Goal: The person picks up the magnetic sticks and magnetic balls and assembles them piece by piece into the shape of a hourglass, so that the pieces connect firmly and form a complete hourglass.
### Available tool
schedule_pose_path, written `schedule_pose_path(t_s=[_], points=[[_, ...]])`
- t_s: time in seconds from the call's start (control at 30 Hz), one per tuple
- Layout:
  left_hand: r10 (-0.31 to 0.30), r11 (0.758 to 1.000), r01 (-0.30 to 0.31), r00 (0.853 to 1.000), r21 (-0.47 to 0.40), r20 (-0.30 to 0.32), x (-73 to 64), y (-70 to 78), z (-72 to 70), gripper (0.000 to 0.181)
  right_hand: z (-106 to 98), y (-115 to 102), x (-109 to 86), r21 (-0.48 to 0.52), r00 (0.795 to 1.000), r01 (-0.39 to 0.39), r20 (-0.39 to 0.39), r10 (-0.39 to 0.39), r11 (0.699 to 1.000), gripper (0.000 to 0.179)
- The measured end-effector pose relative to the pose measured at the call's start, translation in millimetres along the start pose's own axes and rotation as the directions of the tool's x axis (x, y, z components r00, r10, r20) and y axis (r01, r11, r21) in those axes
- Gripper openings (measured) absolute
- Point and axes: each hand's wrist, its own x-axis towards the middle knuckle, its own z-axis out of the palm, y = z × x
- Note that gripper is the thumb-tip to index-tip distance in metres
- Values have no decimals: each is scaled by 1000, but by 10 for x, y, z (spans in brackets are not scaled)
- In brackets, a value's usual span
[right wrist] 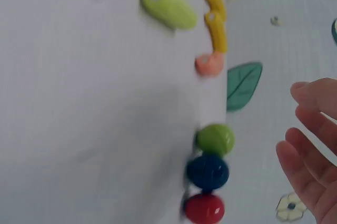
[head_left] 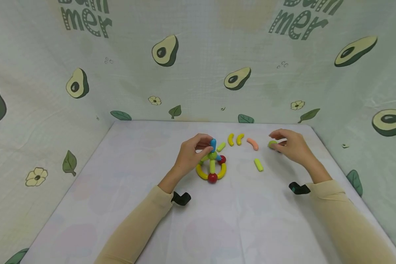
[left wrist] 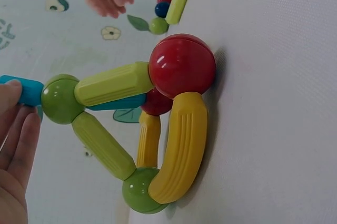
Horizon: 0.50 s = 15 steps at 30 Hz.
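Observation:
My left hand (head_left: 194, 150) pinches an upright blue stick (head_left: 213, 144) between thumb and fingers. That stick stands on a green ball (left wrist: 62, 98) at the top of a magnetic ball-and-stick frame. Straight light green sticks (left wrist: 113, 83) and a blue one slope down from there. The base joins red balls (left wrist: 182, 66) and a green ball with curved yellow sticks (left wrist: 184, 150). Over to the right, my right hand (head_left: 292, 145) hovers with parted, slightly bent fingers and nothing between them. Close by sit a loose green ball (right wrist: 217, 139), a dark blue ball (right wrist: 208, 171) and a red ball (right wrist: 204, 208).
Loose sticks lie between the frame and the right hand: two light green (head_left: 259, 165), two curved yellow (head_left: 240, 139) and one curved salmon (head_left: 252, 144). Avocado-print cloth (head_left: 198, 99) walls the white table (head_left: 217, 223) at the back and sides.

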Motion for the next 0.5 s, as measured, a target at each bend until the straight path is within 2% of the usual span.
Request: schedule_pose_path(t_s=[0.1, 0.23, 0.4, 0.5], points=[[15, 1000, -15, 1000, -12, -4, -4, -11, -5, 31, -133, 304, -47, -57, 998, -50, 25, 51, 997, 36], [29, 999, -29, 1000, -31, 2, -4, -15, -9, 31, -227, 617, -99, -95, 994, -67, 81, 75, 993, 39], [17, 999, -17, 1000, -31, 8, -8, -11, -13, 31, -230, 843, -107, -111, 988, -52, 142, 67, 992, 40], [14, 999, -14, 1000, -28, 7, -6, -18, -9, 31, -202, 918, -97, -109, 979, -72, 182, 91, 992, 41]])
